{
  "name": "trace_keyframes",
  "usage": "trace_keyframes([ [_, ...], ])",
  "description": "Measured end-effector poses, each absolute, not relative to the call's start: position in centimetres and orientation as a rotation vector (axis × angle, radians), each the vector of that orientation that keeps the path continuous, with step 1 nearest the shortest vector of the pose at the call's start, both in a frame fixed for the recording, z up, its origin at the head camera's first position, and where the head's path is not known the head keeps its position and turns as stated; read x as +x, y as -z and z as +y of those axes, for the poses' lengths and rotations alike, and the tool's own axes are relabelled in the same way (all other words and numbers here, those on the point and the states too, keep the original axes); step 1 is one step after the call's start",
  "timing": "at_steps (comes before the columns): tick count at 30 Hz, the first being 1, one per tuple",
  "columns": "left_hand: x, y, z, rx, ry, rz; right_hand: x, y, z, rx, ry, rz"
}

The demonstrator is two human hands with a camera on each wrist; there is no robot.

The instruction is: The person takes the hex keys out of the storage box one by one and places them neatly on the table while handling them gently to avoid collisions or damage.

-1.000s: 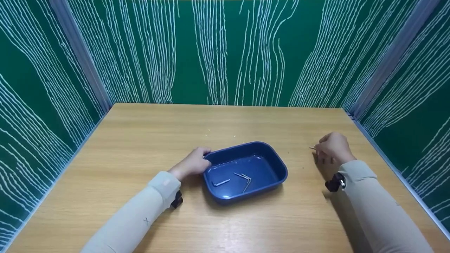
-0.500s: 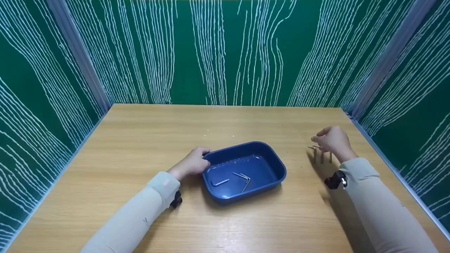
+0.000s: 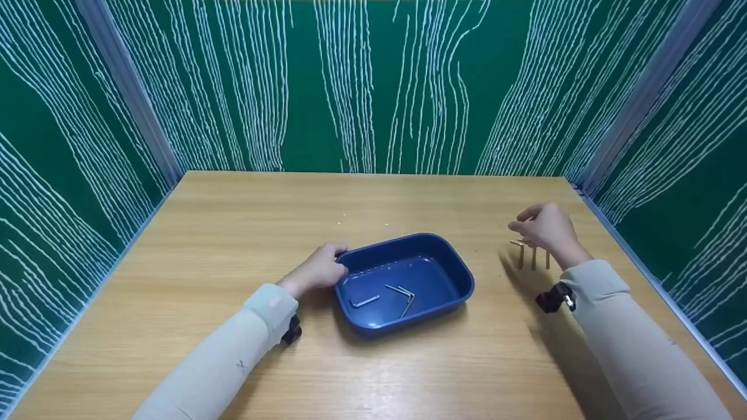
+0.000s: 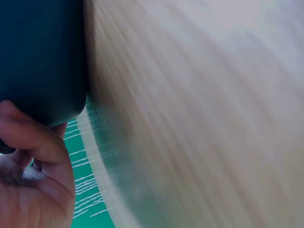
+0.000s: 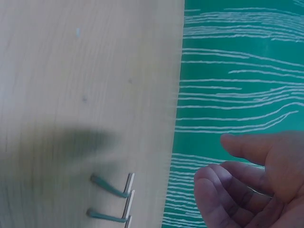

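Observation:
My left hand (image 3: 320, 268) grips the left end of a blue plastic tray (image 3: 402, 328), thumb at the rim. The left wrist view shows its fingers (image 4: 42, 142) curled against the tray's wall (image 4: 42, 57). Inside the tray are an L-shaped hex key (image 3: 366, 301) at the left and some more angled metal keys (image 3: 407, 294) near the middle. To the right my right hand (image 3: 548, 230) hovers above a row of three hex keys (image 3: 521, 256), partly covering them. In the right wrist view its thumb and fingers are apart, holding nothing; hex keys (image 5: 110, 186) lie below.
The wooden table (image 3: 373, 385) is bounded by green walls (image 3: 385, 87) with white wavy lines. Tiny pale specks (image 3: 344, 214) dot the tabletop behind the tray. A small black device (image 3: 554, 298) is strapped at my right wrist.
My right hand has risen up and away from the three hex keys, which now show more fully beneath it. My left hand and the tray stay put.

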State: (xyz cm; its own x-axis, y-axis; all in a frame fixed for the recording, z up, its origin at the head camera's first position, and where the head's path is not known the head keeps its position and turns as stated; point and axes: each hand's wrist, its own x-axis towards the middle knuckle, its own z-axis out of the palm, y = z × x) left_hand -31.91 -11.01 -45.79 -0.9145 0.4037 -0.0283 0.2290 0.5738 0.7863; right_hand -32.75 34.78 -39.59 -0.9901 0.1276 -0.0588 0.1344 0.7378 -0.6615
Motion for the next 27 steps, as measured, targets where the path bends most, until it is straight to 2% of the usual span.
trace_keyframes([
  [27,-32.0,45.9,-11.1,0.527,-1.26,2.595,-31.8,38.7,31.1,0.033,1.112,2.97],
])
